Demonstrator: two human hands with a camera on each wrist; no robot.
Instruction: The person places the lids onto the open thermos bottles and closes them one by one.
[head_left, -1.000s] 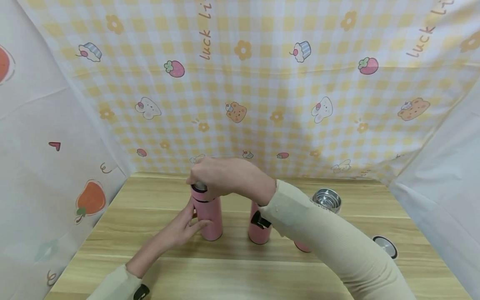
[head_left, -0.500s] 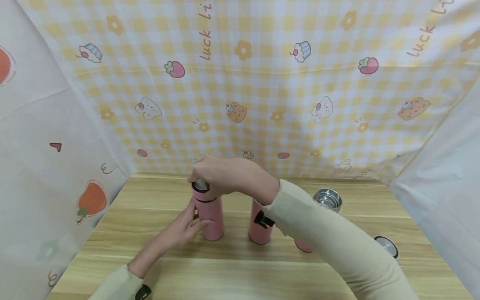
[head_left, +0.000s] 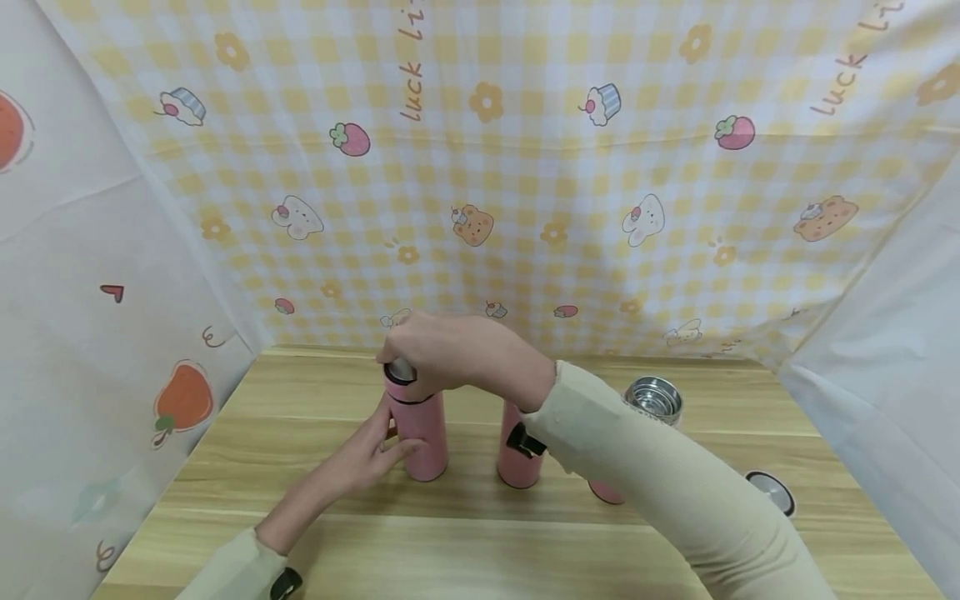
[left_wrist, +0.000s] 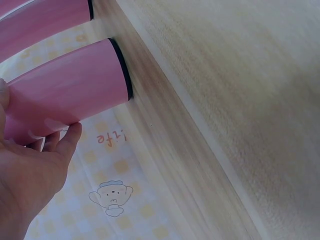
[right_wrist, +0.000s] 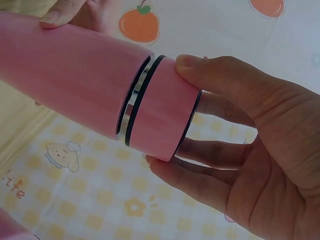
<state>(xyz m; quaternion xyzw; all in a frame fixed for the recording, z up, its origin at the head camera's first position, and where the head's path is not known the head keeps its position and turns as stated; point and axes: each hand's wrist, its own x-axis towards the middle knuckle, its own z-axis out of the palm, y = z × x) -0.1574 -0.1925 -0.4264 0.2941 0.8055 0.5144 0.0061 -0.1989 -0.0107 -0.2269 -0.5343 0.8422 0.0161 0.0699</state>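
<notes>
Where fingers (right_wrist: pixel 197 185) grip a black-edged pink lid (right_wrist: pixel 162 110), pink bottle (right_wrist: pixel 75 77), silver neck (right_wrist: pixel 134 97)

Load is carried by a tabletop (head_left: pixel 480 558) of pale wood grain, streaked lengthwise. Positions are referred to the middle bottle (head_left: pixel 517 473), pink, stood upright. Just to its left, a pink left bottle (head_left: pixel 422 442) is stood. To its right, a pink right bottle (head_left: pixel 605 492) is placed, partly hidden from view. Farther right, a round silver-faced lid (head_left: pixel 771 493) is laid.
</notes>
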